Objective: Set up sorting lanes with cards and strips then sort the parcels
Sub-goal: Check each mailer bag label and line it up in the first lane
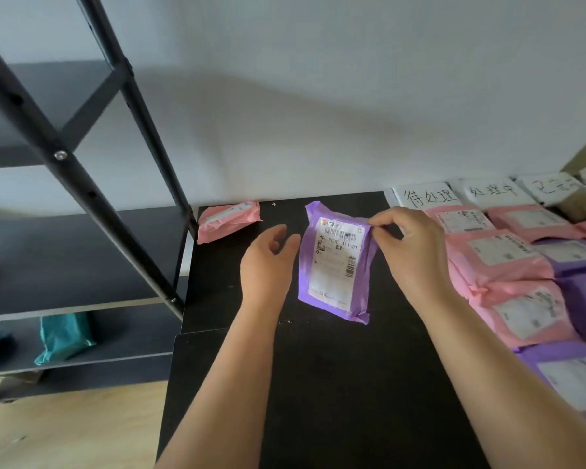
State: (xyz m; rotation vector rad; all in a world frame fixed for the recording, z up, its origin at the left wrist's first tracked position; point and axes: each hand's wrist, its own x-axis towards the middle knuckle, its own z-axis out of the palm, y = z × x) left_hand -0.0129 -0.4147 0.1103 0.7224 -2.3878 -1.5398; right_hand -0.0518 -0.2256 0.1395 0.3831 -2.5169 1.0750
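Observation:
A purple parcel [335, 262] with a white shipping label lies on the black table [335, 384]. My right hand [413, 248] pinches the parcel's upper right edge with thumb and fingers. Just left of the parcel, my left hand [268, 262] hovers with relaxed fingers, holding nothing. A pink parcel [229, 220] lies alone at the table's far left corner. Three white handwritten cards [430, 196] stand along the back right, with rows of pink parcels [501, 258] and purple parcels [569, 377] lying before them.
A black metal shelf unit [82, 184] stands to the left of the table, its slanted struts close to the table corner. Teal parcels [63, 336] sit on a low shelf. A white wall runs behind the table. Wooden floor shows at the lower left.

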